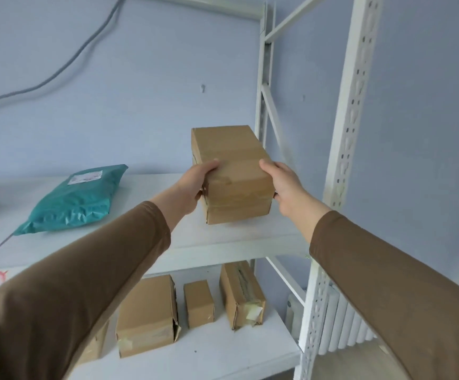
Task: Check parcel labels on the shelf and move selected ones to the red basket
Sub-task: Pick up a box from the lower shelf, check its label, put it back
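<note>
A taped brown cardboard box [233,165] sits at the right end of the upper white shelf [222,242], its near end held on both sides. My left hand [192,185] grips its left side, thumb on top. My right hand [285,185] grips its right side. No label shows on the faces I can see. The red basket is out of view.
A teal mailer bag [72,200] with a white label lies on the same shelf to the left. Three cardboard boxes [147,316] [198,303] [242,293] stand on the lower shelf. White slotted uprights [351,119] frame the right side. A radiator [343,325] stands behind.
</note>
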Tool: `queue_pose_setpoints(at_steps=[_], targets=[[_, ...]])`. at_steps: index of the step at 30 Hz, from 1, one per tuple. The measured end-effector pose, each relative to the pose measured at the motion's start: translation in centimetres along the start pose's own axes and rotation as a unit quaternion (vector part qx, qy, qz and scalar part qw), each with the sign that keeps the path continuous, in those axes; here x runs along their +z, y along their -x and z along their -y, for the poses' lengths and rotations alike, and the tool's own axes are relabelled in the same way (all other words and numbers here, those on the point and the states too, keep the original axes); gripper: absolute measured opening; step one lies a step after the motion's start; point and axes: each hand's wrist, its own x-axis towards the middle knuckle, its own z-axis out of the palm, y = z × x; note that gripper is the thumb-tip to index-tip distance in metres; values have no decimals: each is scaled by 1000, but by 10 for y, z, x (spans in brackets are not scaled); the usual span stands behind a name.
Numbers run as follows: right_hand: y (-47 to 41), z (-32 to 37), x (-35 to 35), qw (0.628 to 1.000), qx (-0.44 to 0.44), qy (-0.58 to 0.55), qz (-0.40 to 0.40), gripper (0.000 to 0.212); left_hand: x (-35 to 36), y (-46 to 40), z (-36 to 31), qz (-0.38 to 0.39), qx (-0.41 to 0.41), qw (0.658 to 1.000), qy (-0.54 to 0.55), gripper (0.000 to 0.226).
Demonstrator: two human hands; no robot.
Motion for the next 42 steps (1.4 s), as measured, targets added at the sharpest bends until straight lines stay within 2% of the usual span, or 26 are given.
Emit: queue_pose_setpoints(at_steps=[2,3,5,8,12,15,17,19,20,21,23,25,28,32,34,36,38,40,41,42], targets=[[38,7,-11,1000,-22,-17,10,21,5,38,-6,4,37,999,13,41],[58,10,-17,999,-34,-21,16,20,5,57,-8,9,57,998,14,45],[98,15,-31,997,-61,-31,34,29,5,94,-9,20,98,995,6,57],[160,20,-49,990,-108,-61,68,41,4,149,-7,28,152,988,15,64],[213,11,-73,980,-158,-32,118,61,2,211,0,34,198,979,13,86],[243,-4,-88,972,-185,23,143,69,1,246,14,35,224,973,-53,91],[260,-17,-95,971,-182,21,157,62,4,269,28,8,263,956,-128,88],[271,-31,-100,972,-164,-17,169,40,7,289,48,-5,305,935,-182,92],[275,-37,-102,974,-144,-48,166,40,6,296,58,-1,323,924,-207,95],[277,-42,-105,977,-117,-84,159,50,5,300,68,6,340,911,-234,99],[276,-49,-111,974,-59,-145,163,69,-2,301,87,14,370,879,-300,107],[271,-55,-117,969,-21,-173,177,72,-9,296,99,7,414,832,-368,111],[264,-57,-118,957,39,-192,212,79,-18,285,114,-15,513,731,-450,108],[262,-50,-117,950,108,-173,238,85,-38,267,116,-11,607,599,-522,116],[262,-46,-118,945,133,-179,240,84,-45,263,111,14,650,530,-544,109],[261,-42,-122,935,152,-212,240,81,-48,261,106,36,674,489,-552,94],[260,-42,-126,929,160,-232,241,72,-52,260,105,47,678,481,-554,77],[258,-43,-127,929,137,-231,253,63,-56,262,108,47,654,501,-565,67],[257,-45,-125,930,112,-231,261,62,-57,264,110,46,627,529,-570,65],[257,-46,-123,933,85,-226,268,64,-57,269,112,47,591,576,-563,64]])
